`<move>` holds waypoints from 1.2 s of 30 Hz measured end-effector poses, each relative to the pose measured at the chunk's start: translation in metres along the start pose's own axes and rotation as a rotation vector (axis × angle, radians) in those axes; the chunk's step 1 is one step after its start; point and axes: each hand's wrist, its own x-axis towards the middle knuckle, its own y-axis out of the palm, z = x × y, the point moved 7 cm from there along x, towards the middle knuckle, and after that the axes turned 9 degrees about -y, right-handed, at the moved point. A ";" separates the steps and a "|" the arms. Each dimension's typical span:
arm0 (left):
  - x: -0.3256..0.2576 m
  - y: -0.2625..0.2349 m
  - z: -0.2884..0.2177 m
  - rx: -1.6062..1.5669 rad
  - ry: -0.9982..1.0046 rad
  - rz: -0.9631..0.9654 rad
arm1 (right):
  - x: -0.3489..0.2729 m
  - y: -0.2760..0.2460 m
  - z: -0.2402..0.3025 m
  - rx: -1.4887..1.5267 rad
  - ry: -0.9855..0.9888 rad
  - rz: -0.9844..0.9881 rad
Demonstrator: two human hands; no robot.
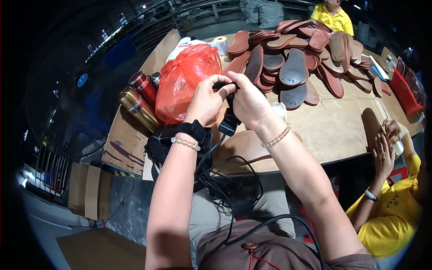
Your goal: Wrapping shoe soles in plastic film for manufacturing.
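In the middle, my left hand (206,102) has its thumb and fingers closed on a black strap (230,100). My right hand (253,104) meets it from the other side, its fingertips pinched at the same strap. Just below hangs a small black box (229,123) with a cable running down toward my lap. Around my left wrist sits a black wristband (194,130) above a beaded bracelet (185,144); another beaded bracelet (276,136) circles my right wrist. Beneath my hands lies a brown insole (245,146), partly covered by cables.
Shoe insoles (293,67) are heaped across the cardboard-covered table (333,135). At left stand a red plastic bag (182,81), a gold flask (138,108) and a red flask (143,86). A co-worker's hands (385,148) hold an insole at right. Another person (334,20) is behind the heap.
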 end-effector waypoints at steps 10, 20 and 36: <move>0.005 0.010 0.030 0.959 -0.020 -0.195 | -0.072 0.043 0.051 -0.004 -0.144 0.122; 0.013 0.068 0.078 1.351 -0.033 -0.216 | -0.122 -0.062 0.057 -0.219 -0.117 0.180; 0.013 0.011 -0.028 -0.349 0.050 -0.098 | -0.094 0.027 0.006 -1.307 -0.377 0.213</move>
